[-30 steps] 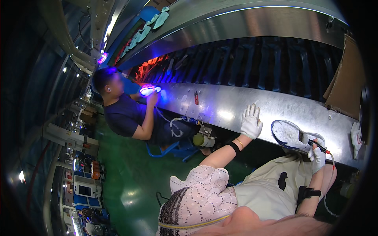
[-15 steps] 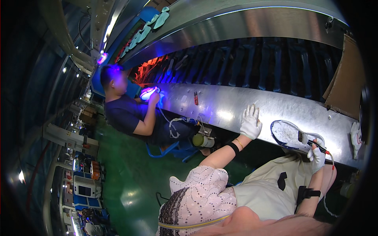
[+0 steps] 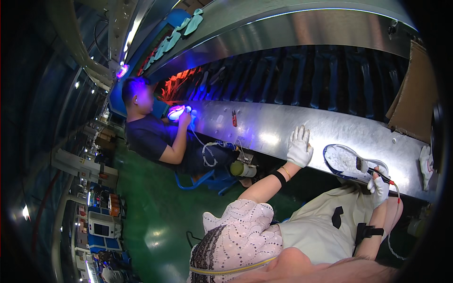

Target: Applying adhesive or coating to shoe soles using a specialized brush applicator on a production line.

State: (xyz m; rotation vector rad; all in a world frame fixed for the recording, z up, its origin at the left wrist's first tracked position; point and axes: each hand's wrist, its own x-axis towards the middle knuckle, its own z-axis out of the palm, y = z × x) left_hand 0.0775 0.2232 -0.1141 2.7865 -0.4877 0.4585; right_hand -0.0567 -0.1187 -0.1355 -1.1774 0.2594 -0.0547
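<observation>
My left hand, in a white glove, lies flat on the metal ledge with its fingers stretched out, holding nothing. To the right, my gloved right hand is closed round the dark handle of a flat brush. A thin pale tube with red fittings runs from the handle's end. The bristles are at the right side of an oval dark-rimmed piece with a whitish, uneven inside, at the ledge's near edge. I cannot tell its exact kind. The hand partly hides its right end.
Beyond the ledge runs a dark slatted conveyor. Red-handled snips lie left on the ledge. A loose white glove and a cardboard sheet are at the right. A co-worker sits at the left, holding a brightly lit piece.
The co-worker's head has shifted slightly, and the lit piece in their hands has moved a little. My two hands and the brush stay nearly where they were.
</observation>
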